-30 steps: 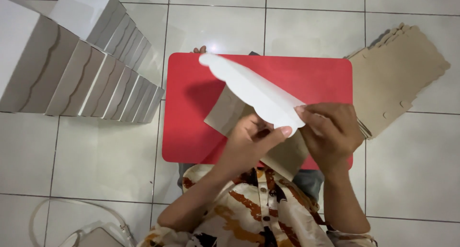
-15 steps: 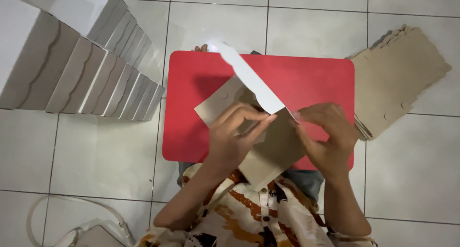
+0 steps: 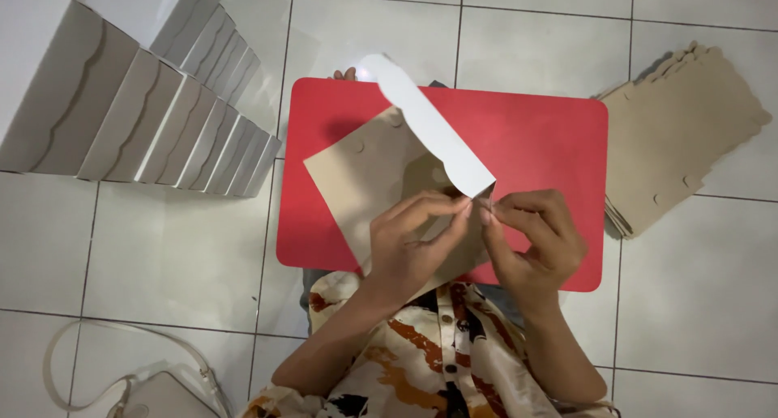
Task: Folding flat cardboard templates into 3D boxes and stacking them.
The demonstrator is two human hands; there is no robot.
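Both hands meet over the near edge of the red counter (image 3: 535,134), wrists bent inward above the patterned shirt (image 3: 421,361). The left hand (image 3: 409,244) lies palm-down on the brown cardboard sheet (image 3: 369,179), its thumb and forefinger stretched toward the middle, grip pinched together on the sheet's folded corner. The right hand (image 3: 535,240) faces it, fingers curled, grip also closed on that same corner — the fingertips of the two hands nearly touch. From the pinch a white flap (image 3: 429,126) of the sheet rises and slants away toward the far left edge of the counter.

Compared with half a second ago, the hands have drawn closer together: before, they held the sheet a little apart, and now the fingertips converge at one spot at the foot of the flap. The sheet lies flatter on the counter, with more of its brown face showing to the left; the flap stands at much the same slant.

On the tiled floor (image 3: 162,256), a row of folded boxes (image 3: 154,118) stands to the left and a stack of flat brown cardboard blanks (image 3: 689,134) lies to the right — just beside the counter. A bag with a strap (image 3: 154,390) lies at lower left.
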